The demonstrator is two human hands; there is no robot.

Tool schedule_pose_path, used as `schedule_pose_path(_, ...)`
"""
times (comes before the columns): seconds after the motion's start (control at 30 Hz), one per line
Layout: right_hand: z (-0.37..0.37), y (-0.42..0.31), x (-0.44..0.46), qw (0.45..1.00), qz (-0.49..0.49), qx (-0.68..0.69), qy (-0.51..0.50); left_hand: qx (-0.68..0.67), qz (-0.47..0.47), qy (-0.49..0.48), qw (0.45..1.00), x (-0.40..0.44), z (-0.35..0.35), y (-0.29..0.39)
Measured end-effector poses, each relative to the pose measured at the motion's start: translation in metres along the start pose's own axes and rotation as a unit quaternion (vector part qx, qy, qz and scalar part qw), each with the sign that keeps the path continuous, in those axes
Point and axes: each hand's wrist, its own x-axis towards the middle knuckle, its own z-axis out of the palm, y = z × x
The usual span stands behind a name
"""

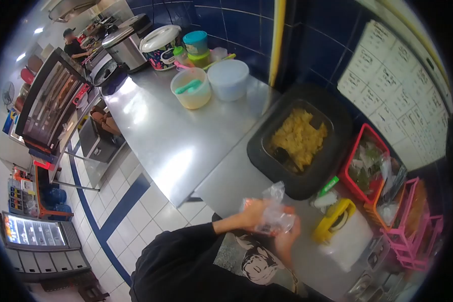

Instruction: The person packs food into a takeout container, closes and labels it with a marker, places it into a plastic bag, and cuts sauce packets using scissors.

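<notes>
Over the near part of the steel counter, my left hand [253, 211] and my right hand [288, 232] are close together around a crumpled clear plastic bag [278, 215]. The fingers of both hands are wrapped against the bag, which hides some of them. Its loose top sticks up between the hands. Just beyond the hands sits a black container [267, 163] holding yellow food [301, 138], with a dark utensil [283, 155] in the food. To the right of my right hand is a white container with a yellow top [337, 221].
A tub with a green utensil [191, 95] and a lidded tub [228, 80] stand at the back of the counter [156, 136]. Red [360, 168] and pink baskets [412, 231] are at right. Another person [74, 48] stands far back left.
</notes>
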Motion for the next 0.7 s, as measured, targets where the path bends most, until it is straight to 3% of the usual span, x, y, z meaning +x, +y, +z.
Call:
schedule_pose_path(0.03,0.003,-0.009,-0.002,0.999,0.037,-0.009,0.028,0.007,-0.022,-0.05,0.998,0.004,-0.009,0.003)
schedule_pose_path(0.1,0.001,0.004,-0.003,0.997,0.016,0.042,0.061,0.005,-0.103,-0.142,0.985,0.011,-0.006,0.001)
schedule_pose_path(0.13,0.011,-0.004,-0.003,0.997,0.008,0.042,0.07,-0.079,-0.043,-0.118,0.989,0.009,-0.004,-0.008)
schedule_pose_path(0.2,0.029,-0.058,0.0,0.993,-0.033,-0.113,0.021,-0.168,0.022,-0.091,0.981,0.011,-0.009,-0.029)
schedule_pose_path(0.27,0.023,-0.093,0.04,0.95,-0.111,-0.291,-0.023,-0.203,0.021,-0.219,0.954,0.019,-0.028,-0.046)
schedule_pose_path(0.3,0.044,-0.119,0.062,0.919,-0.15,-0.364,-0.022,-0.208,0.024,-0.221,0.952,0.02,-0.047,-0.056)
schedule_pose_path(0.33,0.091,-0.157,0.087,0.94,-0.153,-0.303,-0.044,-0.202,0.085,-0.184,0.958,0.019,-0.07,-0.067)
schedule_pose_path(0.37,0.138,-0.183,0.114,0.924,-0.219,-0.308,-0.054,-0.195,0.144,-0.144,0.959,0.018,-0.101,-0.072)
schedule_pose_path(0.4,0.183,-0.204,0.145,0.894,-0.252,-0.36,-0.089,-0.18,0.041,-0.214,0.959,0.018,-0.131,-0.076)
schedule_pose_path(0.47,0.305,-0.234,0.196,0.854,-0.322,-0.365,-0.182,-0.036,0.083,-0.05,0.995,0.011,-0.157,-0.12)
schedule_pose_path(0.57,0.461,-0.212,0.304,0.762,-0.36,-0.399,-0.362,-0.001,-0.007,0.071,0.997,-0.009,-0.223,-0.156)
schedule_pose_path(0.63,0.551,-0.154,0.385,0.724,-0.333,-0.393,-0.46,0.009,-0.069,0.131,0.989,-0.031,-0.253,-0.18)
schedule_pose_path(0.7,0.617,-0.093,0.45,0.649,-0.269,-0.523,-0.483,-0.004,-0.113,0.148,0.983,-0.053,-0.271,-0.191)
